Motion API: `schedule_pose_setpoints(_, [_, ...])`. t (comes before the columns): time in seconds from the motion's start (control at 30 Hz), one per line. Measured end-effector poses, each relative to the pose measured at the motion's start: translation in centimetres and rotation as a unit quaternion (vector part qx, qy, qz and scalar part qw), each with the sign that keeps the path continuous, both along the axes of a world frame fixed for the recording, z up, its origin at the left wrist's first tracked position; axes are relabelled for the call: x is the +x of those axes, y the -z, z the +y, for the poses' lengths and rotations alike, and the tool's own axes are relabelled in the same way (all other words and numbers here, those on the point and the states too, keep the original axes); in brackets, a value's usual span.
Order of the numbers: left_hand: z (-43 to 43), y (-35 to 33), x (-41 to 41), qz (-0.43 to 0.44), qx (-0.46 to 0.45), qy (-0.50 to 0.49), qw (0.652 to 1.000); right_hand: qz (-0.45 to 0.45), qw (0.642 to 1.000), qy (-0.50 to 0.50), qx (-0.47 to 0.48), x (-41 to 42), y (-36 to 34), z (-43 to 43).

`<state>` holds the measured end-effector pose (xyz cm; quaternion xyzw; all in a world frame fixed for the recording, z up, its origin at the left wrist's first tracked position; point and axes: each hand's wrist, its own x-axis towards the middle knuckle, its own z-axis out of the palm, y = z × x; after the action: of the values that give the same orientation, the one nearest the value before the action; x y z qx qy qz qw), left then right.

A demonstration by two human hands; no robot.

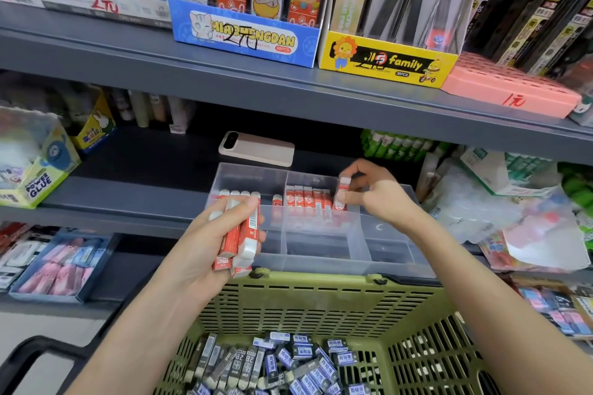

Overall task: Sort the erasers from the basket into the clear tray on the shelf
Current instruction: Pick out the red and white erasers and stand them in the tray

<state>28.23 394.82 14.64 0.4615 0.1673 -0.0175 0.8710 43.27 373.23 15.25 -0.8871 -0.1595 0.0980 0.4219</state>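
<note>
Red paper sleeves wrapped the erasers (241, 239) gripped in our left hand (207, 236). Our right hand (378, 194) pinched one eraser (342, 196) upright in the middle compartment of the clear tray (321, 261). We judged them light, firm and slightly slick, best held across the long sides.

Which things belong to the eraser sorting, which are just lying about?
Job: clear tray, green basket, dark erasers, red erasers in left hand, red eraser in right hand.
Lying about: beige phone, glue box, yellow box, pink box.
</note>
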Motion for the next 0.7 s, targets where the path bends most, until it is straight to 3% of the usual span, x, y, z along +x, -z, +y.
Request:
schedule_pose_setpoints(0.17, [0.1, 0.2, 0.0, -0.005, -0.003, 0.001, 1.0, 0.009, 1.0, 0.009, -0.013, -0.1, 0.3, 0.5])
schedule_pose_setpoints(0.23, [0.2, 0.3, -0.1, -0.008, -0.007, 0.003, 1.0, -0.074, 0.991, -0.005, -0.115, -0.1, 0.6, 0.3])
schedule_pose_setpoints(0.33, [0.2, 0.5, -0.1, -0.006, -0.014, 0.006, 1.0, -0.206, 0.948, 0.002, -0.242, 0.2, 0.6, 0.2])
schedule_pose_setpoints(0.47, [0.1, 0.6, 0.0, 0.001, -0.018, 0.003, 1.0, -0.135, 0.975, 0.029, -0.175, 0.7, 1.1, 0.7])
schedule_pose_setpoints(0.53, [0.2, 0.5, 0.2, 0.008, -0.025, 0.0, 1.0, -0.155, 0.973, 0.034, -0.167, 0.7, 1.6, 1.2])
schedule_pose_setpoints(0.7, [0.0, 0.4, 0.5, 0.02, -0.032, -0.002, 0.999, -0.209, 0.917, -0.006, -0.341, 1.1, 1.8, 1.6])
